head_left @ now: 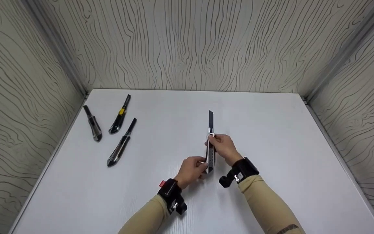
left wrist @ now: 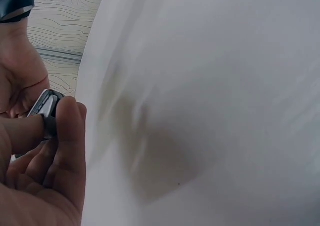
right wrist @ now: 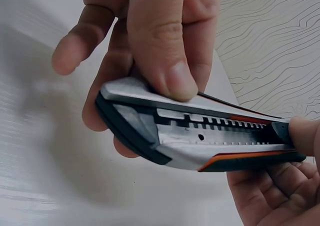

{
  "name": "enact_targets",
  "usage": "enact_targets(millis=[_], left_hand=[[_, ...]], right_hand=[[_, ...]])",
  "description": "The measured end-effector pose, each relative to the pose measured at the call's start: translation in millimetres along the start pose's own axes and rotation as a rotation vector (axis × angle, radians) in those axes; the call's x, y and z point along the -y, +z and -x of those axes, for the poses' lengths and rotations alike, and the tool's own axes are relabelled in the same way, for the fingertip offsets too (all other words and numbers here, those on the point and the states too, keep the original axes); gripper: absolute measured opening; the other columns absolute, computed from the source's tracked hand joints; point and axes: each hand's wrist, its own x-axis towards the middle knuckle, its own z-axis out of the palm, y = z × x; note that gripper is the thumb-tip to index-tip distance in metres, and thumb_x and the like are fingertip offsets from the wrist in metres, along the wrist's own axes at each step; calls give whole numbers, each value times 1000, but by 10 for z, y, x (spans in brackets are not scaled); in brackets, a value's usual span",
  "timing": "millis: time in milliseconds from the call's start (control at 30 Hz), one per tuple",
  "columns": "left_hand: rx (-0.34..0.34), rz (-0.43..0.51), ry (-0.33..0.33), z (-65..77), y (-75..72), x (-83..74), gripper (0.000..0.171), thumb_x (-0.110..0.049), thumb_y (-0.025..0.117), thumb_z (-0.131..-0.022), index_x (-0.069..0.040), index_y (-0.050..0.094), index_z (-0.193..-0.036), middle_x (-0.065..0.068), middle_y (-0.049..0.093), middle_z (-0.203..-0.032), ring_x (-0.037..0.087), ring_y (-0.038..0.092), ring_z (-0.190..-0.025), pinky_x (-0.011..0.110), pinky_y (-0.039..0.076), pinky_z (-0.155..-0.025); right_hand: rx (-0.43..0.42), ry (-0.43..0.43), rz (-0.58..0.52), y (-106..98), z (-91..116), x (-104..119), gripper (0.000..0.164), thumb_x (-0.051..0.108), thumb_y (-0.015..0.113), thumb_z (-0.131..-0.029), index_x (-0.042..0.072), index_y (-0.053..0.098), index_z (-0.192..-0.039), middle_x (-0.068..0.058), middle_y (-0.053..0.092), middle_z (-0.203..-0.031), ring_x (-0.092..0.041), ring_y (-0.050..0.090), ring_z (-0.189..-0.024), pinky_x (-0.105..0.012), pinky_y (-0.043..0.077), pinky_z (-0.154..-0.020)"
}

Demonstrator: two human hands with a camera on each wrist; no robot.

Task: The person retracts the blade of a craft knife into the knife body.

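A silver utility knife [head_left: 210, 157] with black and orange trim is held upright in the head view, its dark blade [head_left: 210, 119] extended away from me. My right hand [head_left: 225, 148] grips the body near the blade end; in the right wrist view its thumb [right wrist: 303, 136] rests at the slider. Pinched between the thumb and fingers of my left hand [head_left: 191, 169] is the tail end. Only that tail end of the knife [left wrist: 47, 106] shows in the left wrist view, between both hands. The toothed slot along the body faces the right wrist camera.
Three more utility knives lie at the table's left: one grey and black [head_left: 94, 126], one black with a yellow slider [head_left: 119, 117], one longer silver and black [head_left: 119, 149]. Wood-grain panels [head_left: 187, 45] border the white table [head_left: 271, 130] at the back and sides.
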Motion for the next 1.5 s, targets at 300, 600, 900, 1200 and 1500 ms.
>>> enact_targets(millis=[300, 600, 900, 1200, 1500], left_hand=[[-2, -19, 35, -9, 7, 28, 30, -9, 59, -93, 7, 63, -119, 17, 74, -89, 29, 71, -70, 39, 60, -62], [-19, -20, 12, -13, 7, 12, 29, -9, 59, -94, 5, 64, -118, 15, 74, -90, 33, 72, -76, 30, 59, -60], [-29, -55, 20, -15, -1, -4, 29, -10, 59, -94, 6, 64, -119, 15, 74, -91, 34, 72, -78, 37, 60, -65], [-39, -63, 6, -32, -3, -13, 31, -12, 60, -93, 5, 64, -118, 18, 74, -92, 31, 72, -77, 32, 59, -64], [0, 108, -37, -34, 0, -23, 33, -7, 57, -94, 6, 59, -124, 19, 71, -107, 18, 67, -87, 31, 59, -76]], right_hand=[[23, -40, -24, -15, 18, 3, 32, 22, 52, -101, -5, 63, -113, -5, 74, -92, -9, 62, -77, -22, 50, -71], [15, -45, -4, -2, 7, 2, 30, 20, 55, -99, -4, 64, -115, -9, 74, -97, -8, 62, -81, -21, 48, -73], [21, -38, 1, 6, 11, 12, 29, 18, 54, -100, -4, 63, -116, -10, 74, -102, -11, 63, -88, -23, 47, -79], [22, -43, -31, 11, 4, 9, 27, 15, 55, -99, -5, 61, -117, -13, 73, -104, -9, 62, -86, -21, 49, -77], [18, -14, -37, 28, 23, 25, 28, 17, 54, -100, -2, 60, -120, -13, 72, -109, -12, 63, -91, -24, 49, -81]])
